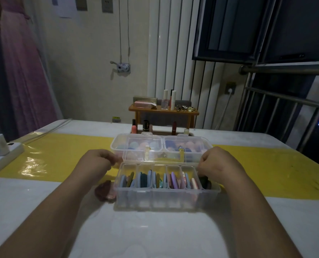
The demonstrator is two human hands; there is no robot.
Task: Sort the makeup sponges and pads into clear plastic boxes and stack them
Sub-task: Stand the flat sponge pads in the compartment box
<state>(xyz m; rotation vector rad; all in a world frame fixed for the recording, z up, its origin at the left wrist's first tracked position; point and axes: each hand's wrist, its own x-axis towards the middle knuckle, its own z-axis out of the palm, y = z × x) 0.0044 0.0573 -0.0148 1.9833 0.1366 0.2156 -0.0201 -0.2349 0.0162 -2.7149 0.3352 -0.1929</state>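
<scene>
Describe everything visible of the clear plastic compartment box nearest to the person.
The clear rectangular plastic box stands on the white table cover, before a second clear box of sponges. Inner walls split it into a row of narrow compartments, filled with flat coloured pads standing on edge. Its clear lid, with two clasps, is raised at the back. The left hand and the right hand seem to grip the lid's ends. A dark red pad lies by its left wall.

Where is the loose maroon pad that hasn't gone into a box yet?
Head view: the maroon pad lies on the white table, beside the left end of the near divided box, just under the wrist of the left hand.
</scene>
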